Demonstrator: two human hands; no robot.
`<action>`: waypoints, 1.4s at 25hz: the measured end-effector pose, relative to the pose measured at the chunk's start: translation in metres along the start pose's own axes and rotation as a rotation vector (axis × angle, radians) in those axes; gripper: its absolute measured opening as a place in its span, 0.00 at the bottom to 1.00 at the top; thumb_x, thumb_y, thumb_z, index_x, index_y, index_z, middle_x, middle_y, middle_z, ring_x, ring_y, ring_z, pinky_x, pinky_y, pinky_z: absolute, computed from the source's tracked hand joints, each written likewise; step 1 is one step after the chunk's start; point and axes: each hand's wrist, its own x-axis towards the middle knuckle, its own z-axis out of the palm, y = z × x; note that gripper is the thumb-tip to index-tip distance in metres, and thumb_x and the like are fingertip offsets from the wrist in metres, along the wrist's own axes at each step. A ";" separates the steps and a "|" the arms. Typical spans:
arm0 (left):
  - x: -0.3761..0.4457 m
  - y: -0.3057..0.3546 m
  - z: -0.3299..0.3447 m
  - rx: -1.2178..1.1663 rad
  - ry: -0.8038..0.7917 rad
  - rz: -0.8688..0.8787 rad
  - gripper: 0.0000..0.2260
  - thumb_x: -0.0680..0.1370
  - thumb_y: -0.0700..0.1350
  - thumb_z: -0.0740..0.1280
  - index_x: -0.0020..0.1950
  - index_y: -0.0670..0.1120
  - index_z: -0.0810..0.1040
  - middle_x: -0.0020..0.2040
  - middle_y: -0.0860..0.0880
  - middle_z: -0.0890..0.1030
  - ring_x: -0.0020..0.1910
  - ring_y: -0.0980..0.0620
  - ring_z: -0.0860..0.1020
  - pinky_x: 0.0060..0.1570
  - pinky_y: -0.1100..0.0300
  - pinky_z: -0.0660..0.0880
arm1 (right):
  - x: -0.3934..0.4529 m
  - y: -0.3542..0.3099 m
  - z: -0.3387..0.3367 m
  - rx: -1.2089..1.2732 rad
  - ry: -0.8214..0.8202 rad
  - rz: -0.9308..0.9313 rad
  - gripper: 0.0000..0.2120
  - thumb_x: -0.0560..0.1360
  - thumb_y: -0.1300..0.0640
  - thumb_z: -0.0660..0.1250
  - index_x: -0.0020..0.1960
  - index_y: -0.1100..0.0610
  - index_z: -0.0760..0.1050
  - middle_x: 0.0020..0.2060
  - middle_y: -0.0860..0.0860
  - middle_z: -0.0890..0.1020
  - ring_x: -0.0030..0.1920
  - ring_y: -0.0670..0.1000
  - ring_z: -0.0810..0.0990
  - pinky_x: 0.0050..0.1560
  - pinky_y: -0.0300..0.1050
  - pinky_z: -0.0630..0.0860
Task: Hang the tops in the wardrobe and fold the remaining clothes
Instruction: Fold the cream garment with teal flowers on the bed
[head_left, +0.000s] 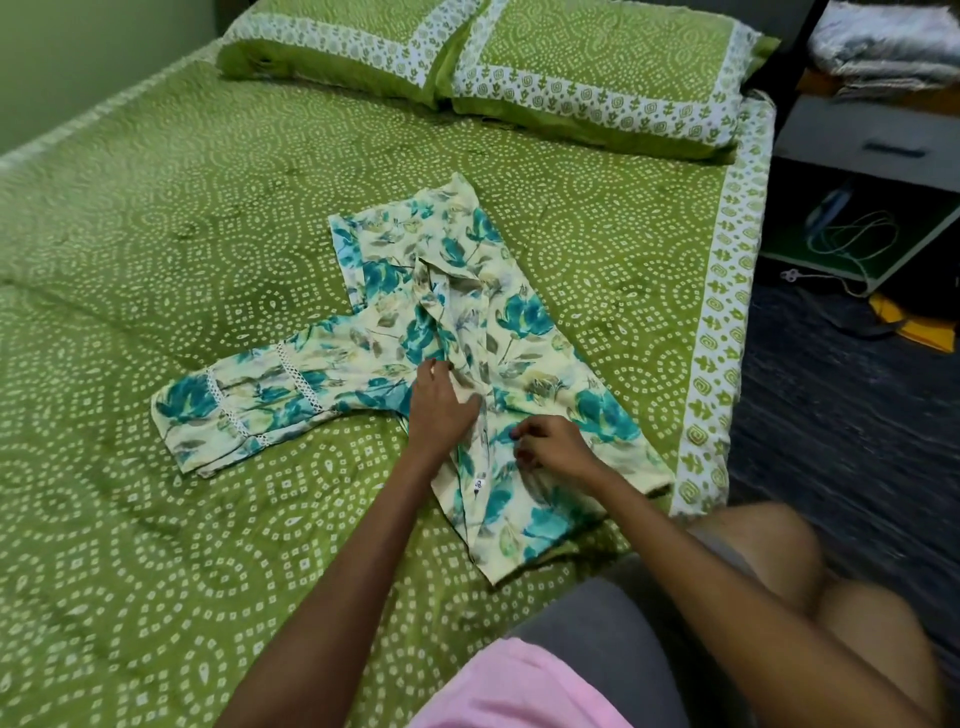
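A bed (156, 218) covered in a green bedspread with white dotted swirls fills most of the view, its white-and-green patterned border running down the right edge. Two matching green pillows (519, 67) lie side by side at the far end. On the near right part of the bedspread lies a cream top (524, 322) printed with teal flowers, spread flat and rumpled along its middle, one sleeve (249, 405) with two bands of white lace stretched out to the left. To the right of the bed, beyond its far corner, a pale bedside unit (878, 145) holds folded grey cloth (883, 47) on top and a coiled cord (852, 236) on a lower shelf, with something yellow (914, 322) on the dark floor nearer. The left hand (441, 405) rests on the middle of the top, fingers bent over a fold of the fabric and gripping it. The right hand (550, 447) sits just beside it to the right, fingertips curled and pinching the cloth near a small white label (479, 484).
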 end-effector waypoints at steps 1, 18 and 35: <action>0.014 -0.005 -0.005 -0.088 0.012 -0.057 0.26 0.75 0.46 0.68 0.68 0.38 0.65 0.67 0.40 0.65 0.66 0.42 0.65 0.62 0.53 0.65 | 0.006 -0.005 0.005 0.285 -0.025 0.095 0.07 0.77 0.70 0.59 0.51 0.64 0.74 0.38 0.58 0.79 0.34 0.51 0.80 0.42 0.46 0.78; 0.232 -0.043 -0.052 -1.195 -0.206 -0.388 0.08 0.79 0.35 0.61 0.57 0.42 0.72 0.30 0.52 0.77 0.24 0.59 0.73 0.25 0.68 0.71 | 0.143 -0.087 0.031 -0.063 0.411 -0.181 0.21 0.74 0.57 0.68 0.65 0.53 0.68 0.60 0.52 0.72 0.60 0.53 0.73 0.55 0.46 0.73; 0.271 -0.092 -0.067 -1.782 -0.069 -0.161 0.15 0.81 0.39 0.54 0.68 0.48 0.66 0.70 0.44 0.69 0.66 0.43 0.72 0.64 0.50 0.69 | 0.309 -0.208 0.048 -0.340 0.524 -0.296 0.07 0.73 0.67 0.62 0.48 0.68 0.76 0.47 0.65 0.80 0.44 0.57 0.79 0.41 0.45 0.71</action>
